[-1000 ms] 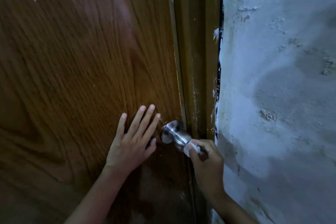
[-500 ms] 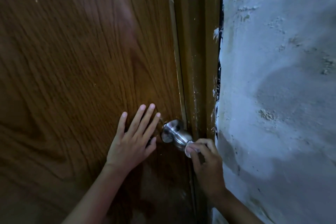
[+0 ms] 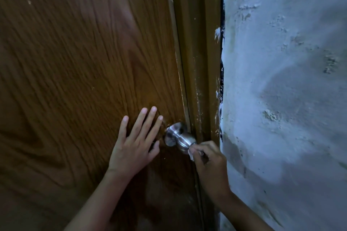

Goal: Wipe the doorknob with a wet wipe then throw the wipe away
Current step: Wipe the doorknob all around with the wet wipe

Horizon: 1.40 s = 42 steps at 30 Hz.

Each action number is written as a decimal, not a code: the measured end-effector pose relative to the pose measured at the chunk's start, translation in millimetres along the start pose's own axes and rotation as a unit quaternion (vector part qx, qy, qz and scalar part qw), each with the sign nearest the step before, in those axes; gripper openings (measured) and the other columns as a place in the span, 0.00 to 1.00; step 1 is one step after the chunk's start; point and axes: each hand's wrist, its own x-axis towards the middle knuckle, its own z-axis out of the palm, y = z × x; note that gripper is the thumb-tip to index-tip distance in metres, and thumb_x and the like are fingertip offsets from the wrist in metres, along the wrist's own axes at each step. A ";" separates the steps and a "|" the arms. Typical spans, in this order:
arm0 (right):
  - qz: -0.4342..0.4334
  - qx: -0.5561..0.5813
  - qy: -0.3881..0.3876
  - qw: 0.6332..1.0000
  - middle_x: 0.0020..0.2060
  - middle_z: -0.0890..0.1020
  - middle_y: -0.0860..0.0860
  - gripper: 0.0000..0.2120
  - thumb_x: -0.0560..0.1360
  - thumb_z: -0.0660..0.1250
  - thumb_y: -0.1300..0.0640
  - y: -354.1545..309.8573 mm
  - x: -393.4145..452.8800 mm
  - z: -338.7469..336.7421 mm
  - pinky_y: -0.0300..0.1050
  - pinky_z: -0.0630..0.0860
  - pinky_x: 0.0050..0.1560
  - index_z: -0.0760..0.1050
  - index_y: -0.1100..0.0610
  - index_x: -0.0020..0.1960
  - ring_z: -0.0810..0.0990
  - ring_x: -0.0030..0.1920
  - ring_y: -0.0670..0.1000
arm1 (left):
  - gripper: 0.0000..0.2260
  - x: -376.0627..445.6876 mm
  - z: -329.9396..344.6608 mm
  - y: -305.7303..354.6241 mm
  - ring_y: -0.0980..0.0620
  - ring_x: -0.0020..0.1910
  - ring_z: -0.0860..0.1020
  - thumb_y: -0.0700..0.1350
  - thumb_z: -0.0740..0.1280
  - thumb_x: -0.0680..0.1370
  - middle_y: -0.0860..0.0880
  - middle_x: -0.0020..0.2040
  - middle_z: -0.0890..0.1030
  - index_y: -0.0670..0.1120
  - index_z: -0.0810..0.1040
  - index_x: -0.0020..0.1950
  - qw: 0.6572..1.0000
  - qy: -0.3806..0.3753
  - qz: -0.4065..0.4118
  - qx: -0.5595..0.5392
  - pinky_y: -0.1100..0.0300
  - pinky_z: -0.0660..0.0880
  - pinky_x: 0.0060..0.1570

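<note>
brown wood-grain door (image 3: 75, 62), silver knob (image 3: 178, 137), white wipe (image 3: 191, 153), mottled pale blue-grey wall (image 3: 281, 80).

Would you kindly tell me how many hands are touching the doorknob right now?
1. The right hand presses the wipe on the doorknob; the left hand lies flat on the door beside it.

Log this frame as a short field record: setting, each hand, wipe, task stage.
setting: brown wood-grain door, grey rough plaster wall on the right
left hand: flat on the door, fingers spread, beside the knob
right hand: pinching a small white wet wipe
wipe: pressed on the end of the round silver metal doorknob
stage: wiping; wipe not yet discarded
</note>
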 end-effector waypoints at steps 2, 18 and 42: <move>-0.017 0.005 -0.020 1.000 0.40 0.76 0.44 0.04 0.73 0.65 0.55 -2.9 -2.2 2.1 0.34 0.74 0.36 0.78 0.53 0.43 0.76 0.40 0.41 | 0.30 0.6 0.2 0.3 0.44 0.76 0.44 0.58 0.51 0.76 0.42 0.77 0.44 0.47 0.55 0.75 1.000 -0.001 -0.001 0.002 0.43 0.42 0.72; 0.003 0.011 -0.060 0.998 0.41 0.72 0.36 0.10 0.72 0.63 0.54 4.2 4.2 -16.8 0.27 0.72 0.42 0.80 0.56 0.45 0.75 0.45 0.35 | 0.31 0.5 0.2 -0.9 0.44 0.76 0.46 0.59 0.51 0.76 0.42 0.76 0.51 0.45 0.56 0.75 1.000 -0.008 0.008 0.005 0.43 0.42 0.72; -0.030 -0.020 -0.070 0.997 0.49 0.83 0.57 0.09 0.73 0.65 0.66 -49.0 66.0 20.3 0.44 0.77 0.53 0.80 0.62 0.51 0.81 0.48 0.52 | 0.29 0.6 1.0 -0.2 0.45 0.75 0.51 0.58 0.52 0.76 0.42 0.77 0.51 0.46 0.58 0.74 1.000 0.002 0.006 -0.009 0.44 0.43 0.72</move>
